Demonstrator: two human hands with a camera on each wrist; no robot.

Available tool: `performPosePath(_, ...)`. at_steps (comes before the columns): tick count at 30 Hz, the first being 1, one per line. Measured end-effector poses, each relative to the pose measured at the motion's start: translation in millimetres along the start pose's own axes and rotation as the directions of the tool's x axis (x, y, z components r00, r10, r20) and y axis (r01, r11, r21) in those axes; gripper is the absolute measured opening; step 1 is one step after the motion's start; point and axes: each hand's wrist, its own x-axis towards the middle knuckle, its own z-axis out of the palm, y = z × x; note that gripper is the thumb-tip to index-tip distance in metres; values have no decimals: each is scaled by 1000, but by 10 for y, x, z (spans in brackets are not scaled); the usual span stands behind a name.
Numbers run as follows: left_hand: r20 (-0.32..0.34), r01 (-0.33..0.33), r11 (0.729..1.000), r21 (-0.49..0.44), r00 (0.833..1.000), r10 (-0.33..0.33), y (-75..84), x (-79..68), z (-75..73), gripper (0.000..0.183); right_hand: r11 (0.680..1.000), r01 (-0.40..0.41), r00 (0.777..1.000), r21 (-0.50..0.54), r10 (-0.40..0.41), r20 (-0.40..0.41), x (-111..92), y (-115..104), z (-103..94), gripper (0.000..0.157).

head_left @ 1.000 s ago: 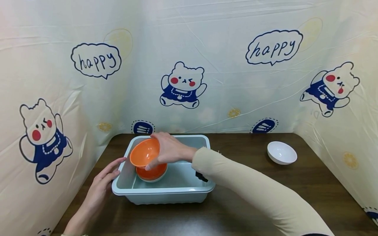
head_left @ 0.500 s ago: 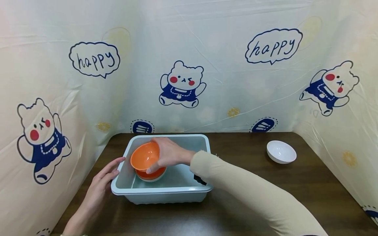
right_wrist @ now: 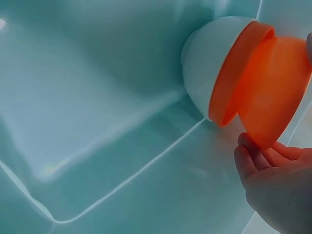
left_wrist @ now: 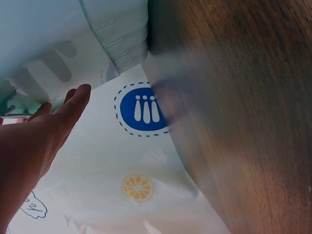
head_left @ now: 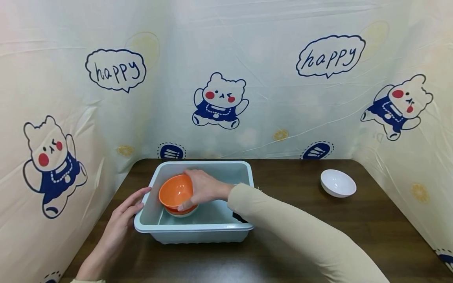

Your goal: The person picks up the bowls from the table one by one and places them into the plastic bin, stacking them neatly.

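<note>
My right hand (head_left: 205,188) grips an orange bowl (head_left: 174,192) by its rim, thumb on the near side and fingers on the far side. In the right wrist view the orange bowl (right_wrist: 275,90) dips into the mouth of another orange bowl (right_wrist: 243,73), which sits in a white bowl (right_wrist: 214,63). This stack stands inside a pale blue plastic basin (head_left: 198,227), at its left end. My left hand (head_left: 122,220) rests against the basin's left rim, fingers extended; the left wrist view shows this hand (left_wrist: 44,131) beside the basin's outer wall (left_wrist: 73,53).
A white bowl (head_left: 337,183) stands apart on the dark wooden table (head_left: 301,212), at the back right. A printed curtain (head_left: 269,78) encloses the table at the back and both sides.
My right hand has lowered the orange bowl, moving it slightly right, down onto the stacked bowls in the basin. The left hand stays at the basin's rim.
</note>
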Motion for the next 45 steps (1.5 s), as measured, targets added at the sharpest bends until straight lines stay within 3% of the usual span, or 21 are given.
performPosePath(36,6,-8,1000,4,1000,8,-23,-7,-33,55,996,63,997,-65,-60,46,33,12,85,87)
performPosePath(45,20,-12,1000,6,1000,12,-22,8,-25,57,996,28,998,-89,-23,58,46,54,120,95)
